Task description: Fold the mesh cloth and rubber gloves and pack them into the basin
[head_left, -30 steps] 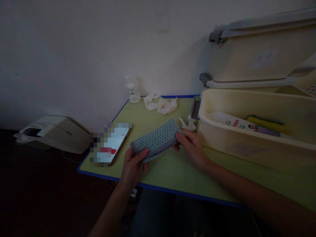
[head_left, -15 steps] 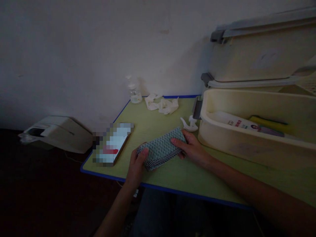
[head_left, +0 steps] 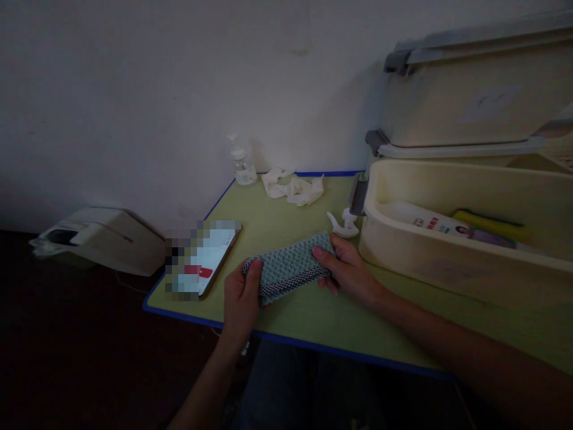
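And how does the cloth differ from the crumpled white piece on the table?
The cloth is blue-green with a checkered band; the white piece is plain. The cloth forms a flat rectangle; the white piece is crumpled. Left hand and right hand grip the cloth; the white piece lies on the table.

cloth [head_left: 289, 267] between phone [head_left: 213, 254] and tub [head_left: 403, 257]
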`<act>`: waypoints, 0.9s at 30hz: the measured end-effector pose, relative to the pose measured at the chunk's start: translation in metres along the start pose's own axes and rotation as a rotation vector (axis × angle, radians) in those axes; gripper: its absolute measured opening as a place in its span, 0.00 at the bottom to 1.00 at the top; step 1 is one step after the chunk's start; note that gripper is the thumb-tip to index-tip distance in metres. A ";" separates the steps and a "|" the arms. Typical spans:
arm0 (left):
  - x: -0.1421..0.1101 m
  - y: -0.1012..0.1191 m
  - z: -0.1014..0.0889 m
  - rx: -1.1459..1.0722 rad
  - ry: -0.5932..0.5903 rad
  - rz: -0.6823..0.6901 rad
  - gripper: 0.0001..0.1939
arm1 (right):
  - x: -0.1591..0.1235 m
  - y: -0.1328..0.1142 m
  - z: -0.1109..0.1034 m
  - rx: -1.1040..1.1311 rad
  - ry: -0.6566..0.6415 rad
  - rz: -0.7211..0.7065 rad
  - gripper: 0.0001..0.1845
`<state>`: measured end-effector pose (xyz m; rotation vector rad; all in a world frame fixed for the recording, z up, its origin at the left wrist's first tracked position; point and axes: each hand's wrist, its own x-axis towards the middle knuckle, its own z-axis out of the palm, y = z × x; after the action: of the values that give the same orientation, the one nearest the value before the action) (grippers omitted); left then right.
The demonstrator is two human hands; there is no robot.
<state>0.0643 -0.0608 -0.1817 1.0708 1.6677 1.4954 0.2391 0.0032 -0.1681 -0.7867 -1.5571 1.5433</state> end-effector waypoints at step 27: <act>0.006 0.001 0.004 -0.207 -0.187 -0.145 0.16 | -0.001 0.000 -0.008 -0.057 0.126 -0.058 0.17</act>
<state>0.0649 -0.0539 -0.1811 0.9276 1.3980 1.3947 0.2467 0.0061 -0.1689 -0.8469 -1.5234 1.3863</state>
